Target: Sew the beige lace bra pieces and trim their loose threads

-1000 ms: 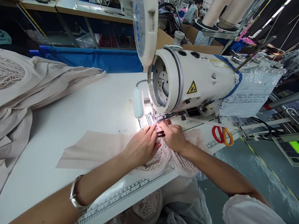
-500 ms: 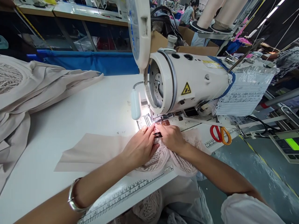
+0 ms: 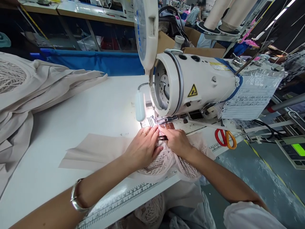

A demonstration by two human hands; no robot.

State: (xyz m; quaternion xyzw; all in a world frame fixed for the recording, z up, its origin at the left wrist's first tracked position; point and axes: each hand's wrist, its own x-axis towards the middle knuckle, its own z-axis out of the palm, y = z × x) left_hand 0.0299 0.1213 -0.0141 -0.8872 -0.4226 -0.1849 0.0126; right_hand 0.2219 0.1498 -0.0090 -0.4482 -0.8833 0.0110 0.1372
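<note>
My left hand (image 3: pixel 143 148) and my right hand (image 3: pixel 175 140) meet at the needle of a white sewing machine (image 3: pixel 190 82). Both press and pinch pale pink lace fabric (image 3: pixel 166 162) right in front of the presser foot (image 3: pixel 162 121), fingertips together. A small dark piece (image 3: pixel 162 137) shows between the two hands; I cannot make out what it is. A flat beige fabric panel (image 3: pixel 95 152) lies under my left hand and stretches left across the white table (image 3: pixel 71 117). A silver bracelet (image 3: pixel 76 198) circles my left wrist.
A heap of beige garments (image 3: pixel 28 92) fills the table's left side. Red-and-orange scissors (image 3: pixel 225 138) lie right of the machine, near a paper sheet (image 3: pixel 250 98) in plastic. A ruler strip (image 3: pixel 133 194) runs along the table's front edge. A person sits far behind.
Both hands have crept slightly toward the presser foot with the lace. The view shifted a little; nothing was let go.
</note>
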